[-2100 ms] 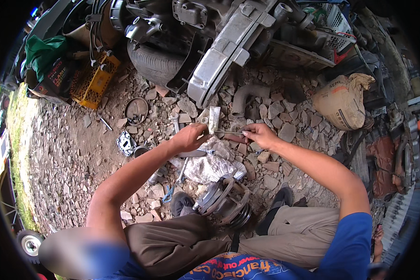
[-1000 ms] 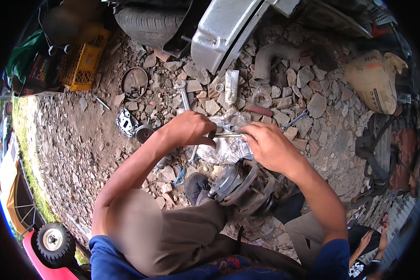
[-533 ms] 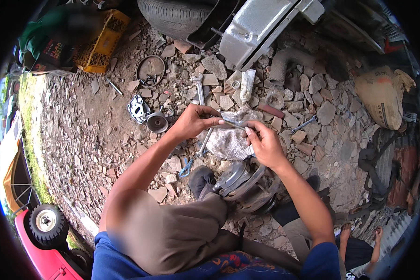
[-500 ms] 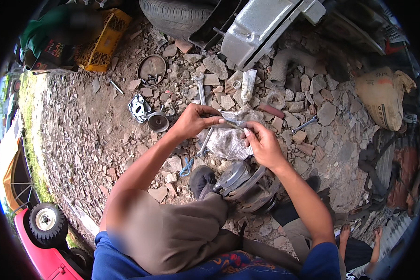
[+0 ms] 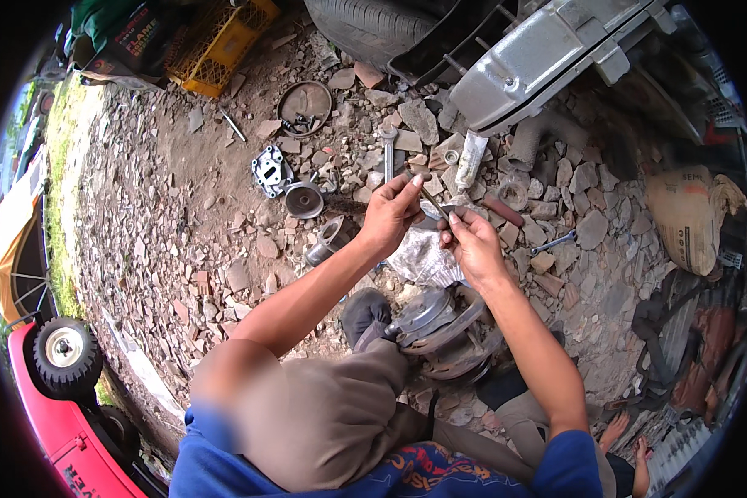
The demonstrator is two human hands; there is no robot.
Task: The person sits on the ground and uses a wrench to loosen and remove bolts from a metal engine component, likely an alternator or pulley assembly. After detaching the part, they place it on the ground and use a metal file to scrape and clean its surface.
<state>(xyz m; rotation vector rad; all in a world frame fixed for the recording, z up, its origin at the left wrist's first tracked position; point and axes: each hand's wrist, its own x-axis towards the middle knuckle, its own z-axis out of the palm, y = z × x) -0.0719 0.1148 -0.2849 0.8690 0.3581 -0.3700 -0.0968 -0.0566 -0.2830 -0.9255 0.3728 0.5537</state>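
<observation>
A thin metal rod [image 5: 433, 202] slants between my two hands, above a crumpled clear plastic bag [image 5: 423, 256]. My left hand [image 5: 393, 214] is closed, with thumb and fingertips pinching the rod's upper end. At its lower end, my right hand [image 5: 476, 247] grips it between thumb and fingers. Just beyond my left hand a wrench [image 5: 388, 158] lies on the rubble, beside a white squeezed tube [image 5: 471, 159]. Below my right hand sits a round metal hub assembly [image 5: 440, 328] near my foot.
Left of my hands lie a metal housing plate [image 5: 270, 171], a pulley [image 5: 304, 200] and a round pan [image 5: 305, 108]. A silver engine part [image 5: 548, 62] and a tire [image 5: 373, 33] stand beyond. To the right are another wrench [image 5: 554, 242] and a paper sack [image 5: 681, 217].
The rod has turned to a steeper slant and my left hand's grip has shifted. The surroundings sit further right and slightly higher in the picture.
</observation>
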